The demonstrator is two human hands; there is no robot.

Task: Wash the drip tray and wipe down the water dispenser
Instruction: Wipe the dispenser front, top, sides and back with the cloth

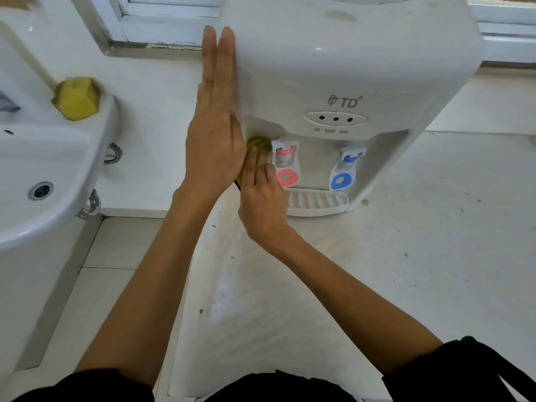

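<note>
Water dispenser (348, 68): we are seeing a white tabletop unit marked TD sitting on a pale counter (406, 271), just in front of a window frame (162, 21).
Drip tray (317, 200): it is sitting in its slot at the foot of the dispenser, under the two taps, with its ribbed grille facing up.
Taps: the red hot tap (285, 163) is hanging on the left of the recess and the blue cold tap (345, 169) on the right, well apart from each other.
Left hand (216, 134): we are laying it flat against the dispenser's left side wall, fingers straight and together, pointing up and away from us, holding nothing.
Right hand (262, 195): we are pressing a yellow cloth (258, 145) into the left corner of the tap recess, just beside the red tap; the fingers are lying nearly straight over the cloth, and how the thumb is sitting we cannot tell.
Washbasin (43, 169): it is standing to the left of the counter, with a yellow sponge (77, 98) resting on its rim.
Sleeves (87, 385): dark fabric is showing at the bottom edge.
</note>
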